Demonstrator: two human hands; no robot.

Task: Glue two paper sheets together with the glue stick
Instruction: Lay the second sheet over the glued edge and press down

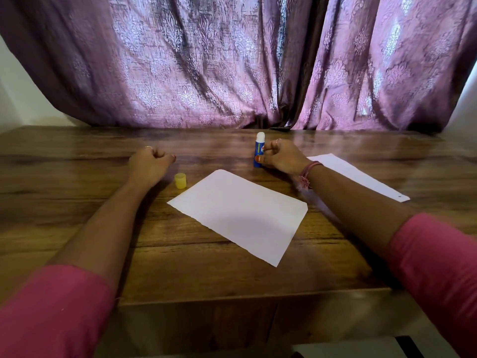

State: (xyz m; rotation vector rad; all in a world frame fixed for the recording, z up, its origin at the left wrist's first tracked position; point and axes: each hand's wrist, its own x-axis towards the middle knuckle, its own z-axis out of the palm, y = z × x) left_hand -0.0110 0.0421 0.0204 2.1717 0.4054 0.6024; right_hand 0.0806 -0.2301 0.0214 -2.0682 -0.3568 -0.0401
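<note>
Two hands flank the near paper sheet (238, 215): right hand (280, 157) grasping the uncapped glue stick (259, 150) upright beyond it, left hand (149, 162) loosely curled, empty, by the yellow cap (180, 180).

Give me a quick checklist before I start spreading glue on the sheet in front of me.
1. Yellow cap off the glue stick: ok.
2. White glue tip exposed: ok.
3. Right hand gripping the stick: ok.
4. Near paper sheet flat on the table: ok.
5. Second paper sheet within reach, partly under the right forearm: ok.
6. Left hand steadying the near sheet: not ok, it rests off the paper.
</note>
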